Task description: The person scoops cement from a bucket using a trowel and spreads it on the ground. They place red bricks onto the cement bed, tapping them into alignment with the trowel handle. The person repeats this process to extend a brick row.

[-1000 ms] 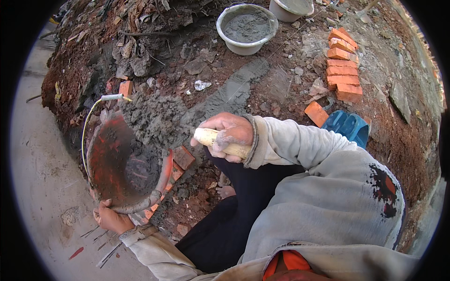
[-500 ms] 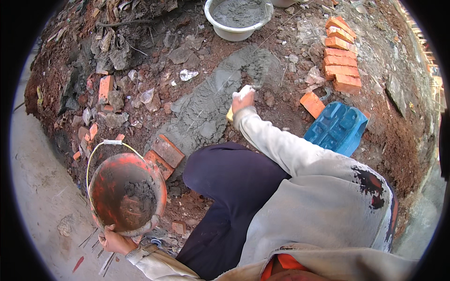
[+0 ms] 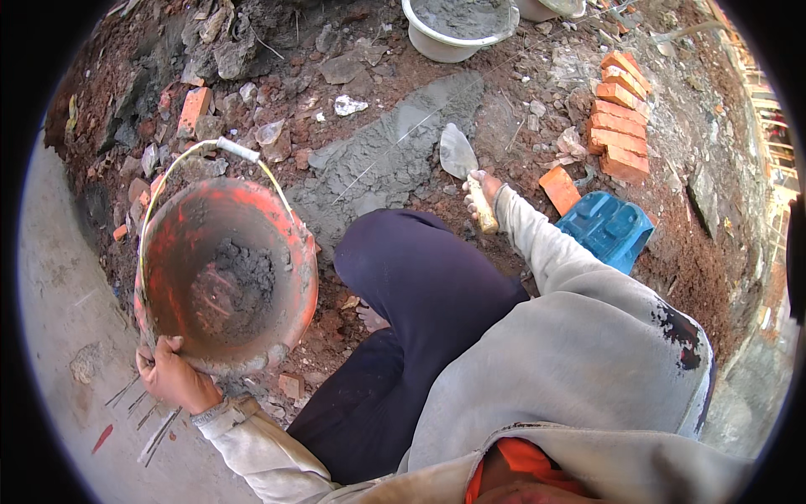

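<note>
My left hand [image 3: 175, 378] grips the near-left rim of a mortar-smeared orange bucket [image 3: 180, 311], which holds some wet grey mortar [image 3: 243, 273] and has its wire handle raised. My right hand [image 3: 485, 197] is closed round the pale handle of a trowel [image 3: 456, 151], whose flat blade points up-left over the soil just right of a spread band of wet grey mortar [image 3: 386, 143]. A thin line runs across that band. My bent knee [image 3: 386, 260] is between the bucket and my right arm.
A white tub of mortar [image 3: 457, 46] and a second tub [image 3: 546, 10] stand at the back. A row of red bricks [image 3: 620, 130] lies at the right, beside a loose brick [image 3: 559, 190] and a blue moulded plastic object [image 3: 600, 235]. Rubble covers the soil; a concrete surface [image 3: 63, 294] borders it at the left.
The mortar lump once over the bucket now lies in the band, smoother since half a second ago. My right hand moved out, then rightward and down. The bucket rose toward me.
</note>
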### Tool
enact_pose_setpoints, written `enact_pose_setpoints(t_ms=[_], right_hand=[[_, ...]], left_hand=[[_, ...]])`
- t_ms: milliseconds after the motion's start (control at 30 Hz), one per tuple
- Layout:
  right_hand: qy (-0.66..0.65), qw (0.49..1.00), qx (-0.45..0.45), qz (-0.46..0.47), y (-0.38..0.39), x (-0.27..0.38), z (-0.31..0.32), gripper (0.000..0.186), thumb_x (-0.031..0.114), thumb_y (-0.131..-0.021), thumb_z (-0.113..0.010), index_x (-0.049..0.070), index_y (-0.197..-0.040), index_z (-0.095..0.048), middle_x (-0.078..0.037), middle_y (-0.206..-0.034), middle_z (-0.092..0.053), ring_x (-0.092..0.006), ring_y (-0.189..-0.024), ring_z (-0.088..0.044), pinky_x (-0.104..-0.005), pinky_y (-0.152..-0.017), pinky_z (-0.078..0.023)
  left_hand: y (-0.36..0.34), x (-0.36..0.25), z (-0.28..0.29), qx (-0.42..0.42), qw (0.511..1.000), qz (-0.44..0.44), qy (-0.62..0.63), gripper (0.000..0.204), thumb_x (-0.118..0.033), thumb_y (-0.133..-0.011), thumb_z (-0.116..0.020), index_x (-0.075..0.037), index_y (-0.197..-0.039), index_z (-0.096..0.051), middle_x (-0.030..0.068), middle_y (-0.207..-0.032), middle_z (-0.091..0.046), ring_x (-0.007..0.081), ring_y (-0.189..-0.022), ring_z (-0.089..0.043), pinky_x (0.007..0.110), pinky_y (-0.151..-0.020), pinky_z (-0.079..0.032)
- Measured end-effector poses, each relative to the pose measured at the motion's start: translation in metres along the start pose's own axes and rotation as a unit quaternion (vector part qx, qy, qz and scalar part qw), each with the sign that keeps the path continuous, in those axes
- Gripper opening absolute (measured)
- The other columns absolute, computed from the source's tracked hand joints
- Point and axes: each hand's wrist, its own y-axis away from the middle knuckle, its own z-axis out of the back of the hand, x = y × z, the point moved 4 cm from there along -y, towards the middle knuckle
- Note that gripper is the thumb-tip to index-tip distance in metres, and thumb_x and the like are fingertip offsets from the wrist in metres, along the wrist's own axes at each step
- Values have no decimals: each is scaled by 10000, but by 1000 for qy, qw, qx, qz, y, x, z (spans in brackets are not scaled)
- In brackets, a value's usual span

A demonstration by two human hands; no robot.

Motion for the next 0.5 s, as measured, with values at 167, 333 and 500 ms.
enact_pose_setpoints(t_ms=[167, 333, 500], right_hand=[[219, 937, -20, 271, 129, 35, -29, 161, 222, -925, -435, 85, -948, -516, -37, -612, -488, -200, -439, -495, -374, -397, -448], [708, 473, 74, 520, 247, 102, -196, 398, 282, -922, -535, 4, -1199, -473, -198, -818, -599, -379, -731, -617, -451, -648, -477], [775, 286, -102, 554, 242, 110, -324, 347, 110, -717, -701, -72, -977, -561, -232, -934, -639, -357, -834, -669, -448, -719, -537]], left_hand=[[0, -21, -12, 49, 992, -111, -40, 162, 97, -680, -569, 14, -819, -571, 20, -737, -582, 101, -626, -533, 233, -579, -447], [8, -66, -42, 44, 946, -301, -112, 190, 5, -604, -599, -8, -572, -413, -42, -607, -458, 53, -551, -358, 228, -506, -351], [40, -116, -79, 72, 896, -430, -87, 149, 8, -620, -585, 14, -755, -648, -42, -561, -342, 53, -527, -330, 222, -487, -326]])
